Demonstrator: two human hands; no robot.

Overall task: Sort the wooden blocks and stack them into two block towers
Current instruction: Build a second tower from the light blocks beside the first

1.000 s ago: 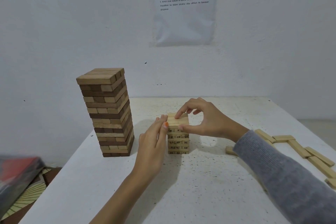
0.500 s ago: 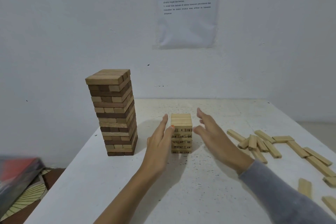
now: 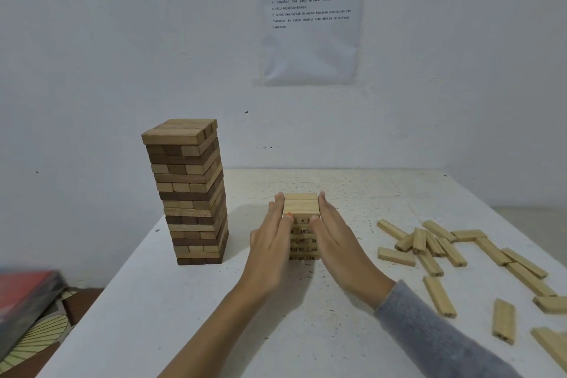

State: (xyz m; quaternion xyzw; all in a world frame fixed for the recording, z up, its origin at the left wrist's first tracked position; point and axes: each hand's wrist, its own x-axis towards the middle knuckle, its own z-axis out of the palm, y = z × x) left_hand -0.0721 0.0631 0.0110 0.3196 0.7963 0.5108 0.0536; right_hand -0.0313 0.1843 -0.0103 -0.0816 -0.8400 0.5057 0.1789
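Note:
A tall tower of mixed brown blocks (image 3: 187, 193) stands on the left of the white table (image 3: 199, 325). In the middle is a short tower of pale numbered blocks (image 3: 301, 207). My left hand (image 3: 270, 242) lies flat against its left side, fingers straight. My right hand (image 3: 337, 244), in a grey sleeve, lies flat against its right side. Neither hand holds a block. Several loose pale blocks (image 3: 429, 244) lie scattered on the right of the table.
The table meets a white wall at the back, where a printed sheet (image 3: 311, 15) hangs. Off the table's left edge, low down, sits a red and dark object (image 3: 27, 294) over a patterned mat. More loose blocks (image 3: 503, 321) lie near the front right edge.
My right hand let go of the top block it had set on the short tower. Both hands then opened flat and closed in against the tower's sides. The view shifted a little.

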